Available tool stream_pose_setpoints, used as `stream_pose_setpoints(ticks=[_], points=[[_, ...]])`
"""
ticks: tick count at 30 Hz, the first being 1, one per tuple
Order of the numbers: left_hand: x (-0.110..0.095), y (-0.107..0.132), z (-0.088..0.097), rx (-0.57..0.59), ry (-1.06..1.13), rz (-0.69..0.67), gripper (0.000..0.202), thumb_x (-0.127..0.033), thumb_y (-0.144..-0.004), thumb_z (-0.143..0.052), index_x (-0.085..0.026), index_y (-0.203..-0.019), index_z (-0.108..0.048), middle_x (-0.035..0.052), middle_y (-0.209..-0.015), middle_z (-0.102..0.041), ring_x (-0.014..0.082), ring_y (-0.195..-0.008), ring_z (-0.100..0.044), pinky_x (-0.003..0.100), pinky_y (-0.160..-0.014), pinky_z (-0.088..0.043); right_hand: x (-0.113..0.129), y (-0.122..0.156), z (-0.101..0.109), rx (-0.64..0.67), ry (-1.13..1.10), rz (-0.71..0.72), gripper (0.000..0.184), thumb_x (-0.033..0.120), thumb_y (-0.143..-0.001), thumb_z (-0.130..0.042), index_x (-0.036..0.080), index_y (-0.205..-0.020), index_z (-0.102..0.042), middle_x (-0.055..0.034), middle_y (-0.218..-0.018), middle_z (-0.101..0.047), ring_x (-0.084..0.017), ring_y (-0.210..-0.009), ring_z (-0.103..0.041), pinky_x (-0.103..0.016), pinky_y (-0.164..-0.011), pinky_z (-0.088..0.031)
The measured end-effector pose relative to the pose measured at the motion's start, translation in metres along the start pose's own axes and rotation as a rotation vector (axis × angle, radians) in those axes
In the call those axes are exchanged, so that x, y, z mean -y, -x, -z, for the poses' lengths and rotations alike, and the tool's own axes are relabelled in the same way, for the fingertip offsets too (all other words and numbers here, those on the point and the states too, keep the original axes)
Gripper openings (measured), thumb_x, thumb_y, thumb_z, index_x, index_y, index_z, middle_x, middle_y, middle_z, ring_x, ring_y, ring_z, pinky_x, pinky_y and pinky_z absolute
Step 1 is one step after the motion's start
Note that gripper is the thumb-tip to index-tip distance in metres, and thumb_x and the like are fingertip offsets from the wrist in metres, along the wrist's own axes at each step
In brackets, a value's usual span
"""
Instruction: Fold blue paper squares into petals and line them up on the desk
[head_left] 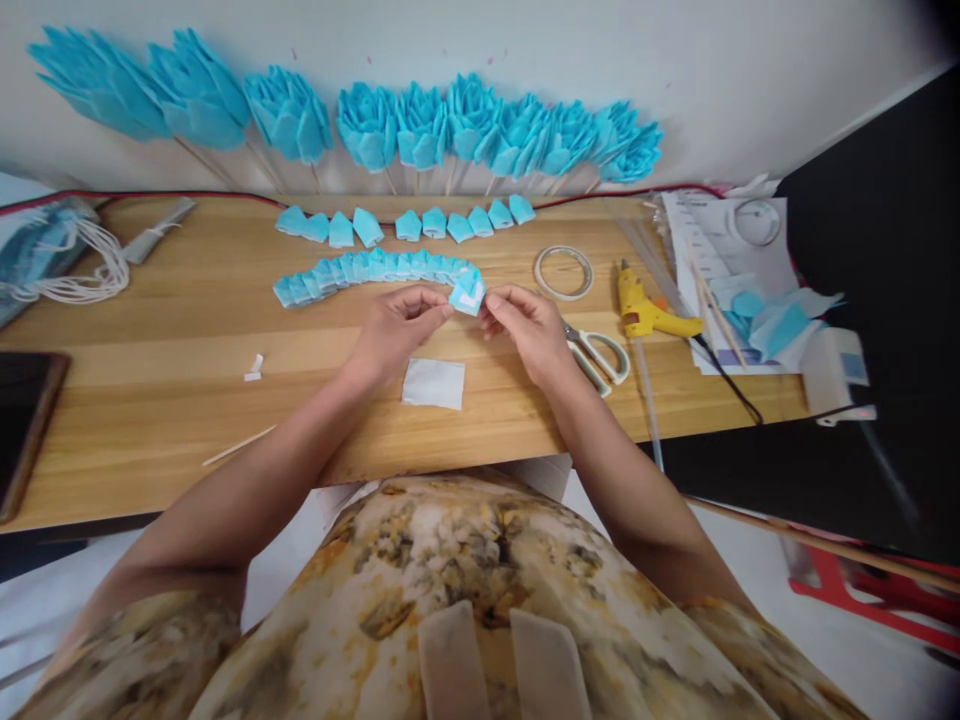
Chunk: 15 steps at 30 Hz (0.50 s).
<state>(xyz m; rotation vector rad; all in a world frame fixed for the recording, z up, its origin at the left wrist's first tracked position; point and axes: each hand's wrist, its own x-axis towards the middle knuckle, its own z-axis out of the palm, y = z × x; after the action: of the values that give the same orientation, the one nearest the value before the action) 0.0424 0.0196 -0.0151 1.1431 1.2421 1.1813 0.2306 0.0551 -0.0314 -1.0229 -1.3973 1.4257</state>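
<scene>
Between my two hands is a small folded blue petal [466,292] with white patches on its face. My left hand [405,325] pinches its left side between thumb and finger. On the other side, the thumb and fingers of my right hand [527,325] are closed at its right edge. Just behind the petal runs an overlapping row of blue petals [367,268]. Beyond that lies a looser row of separate folded petals [433,222]. A pale square piece [433,384] lies flat on the table below my hands.
Scissors [600,358], a tape roll [563,272] and a yellow glue gun [645,308] lie to the right on the wooden table [180,350]. Several blue flowers [472,118] on sticks lean against the wall. A thin stick [238,446] and white scraps [255,368] are at left.
</scene>
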Motion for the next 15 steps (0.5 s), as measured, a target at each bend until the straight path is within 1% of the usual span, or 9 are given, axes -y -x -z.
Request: stream_pose_setpoints(ticks=[3, 7, 12, 15], points=[[0.0003, 0.0002, 0.0001, -0.007, -0.007, 0.005, 0.019, -0.034, -0.075, -0.076, -0.018, -0.074, -0.066, -0.0062, -0.055, -0.05, 0.0059, -0.048, -0.036, 0.023, -0.048, -0.028, 0.0016, 0.0002, -0.0008, 0.009, 0.043, 0.013, 0.031, 0.052, -0.079, -0.076, 0.022, -0.08, -0.07, 0.0024, -0.069, -0.063, -0.011, -0.063, -0.056, -0.025, -0.06, -0.051], [-0.0011, 0.0011, -0.0002, 0.009, -0.024, 0.012, 0.017, -0.032, -0.078, -0.075, -0.018, -0.075, -0.065, -0.0062, -0.056, -0.049, 0.0061, -0.049, -0.036, 0.023, -0.048, -0.028, 0.0044, 0.0006, -0.0018, 0.053, 0.05, 0.014, 0.03, 0.05, -0.078, -0.077, 0.021, -0.079, -0.066, 0.0033, -0.068, -0.061, -0.01, -0.061, -0.053, -0.025, -0.059, -0.049], [-0.0021, 0.002, -0.001, 0.001, -0.036, 0.017, 0.016, -0.03, -0.08, -0.074, -0.018, -0.075, -0.065, -0.0061, -0.056, -0.049, 0.006, -0.049, -0.037, 0.023, -0.049, -0.029, 0.0075, 0.0022, -0.0025, 0.121, 0.066, 0.009, 0.033, 0.049, -0.078, -0.077, 0.021, -0.073, -0.06, 0.004, -0.067, -0.053, -0.01, -0.062, -0.051, -0.025, -0.058, -0.047], [-0.0025, 0.0024, -0.0022, -0.011, -0.027, 0.031, 0.015, -0.029, -0.08, -0.074, -0.018, -0.075, -0.065, -0.0061, -0.055, -0.049, 0.0059, -0.049, -0.036, 0.022, -0.049, -0.028, 0.0076, 0.0028, -0.0027, 0.139, 0.094, -0.012, 0.035, 0.048, -0.079, -0.076, 0.021, -0.067, -0.055, 0.0045, -0.065, -0.049, -0.01, -0.062, -0.049, -0.025, -0.056, -0.045]])
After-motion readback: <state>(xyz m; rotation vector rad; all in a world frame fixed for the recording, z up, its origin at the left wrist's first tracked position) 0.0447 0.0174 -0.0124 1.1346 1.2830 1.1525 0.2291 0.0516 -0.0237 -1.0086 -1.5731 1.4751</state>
